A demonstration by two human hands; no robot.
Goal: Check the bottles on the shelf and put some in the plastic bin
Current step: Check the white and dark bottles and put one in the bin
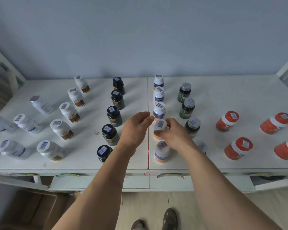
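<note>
- Head view: the right hand (174,136) reaches over the white shelf (223,100), fingers wrapped around a white bottle with an orange base (160,128), fourth in its column just right of the seam.
- The left hand (136,128) hovers beside it, fingers loosely spread, holding nothing.
- That column counts five bottles; the black bottles (114,116) to its left also five; orange-red jars (227,121) four.
- The right forearm hides part of a bottle; the far-left bottles are blurred.
</note>
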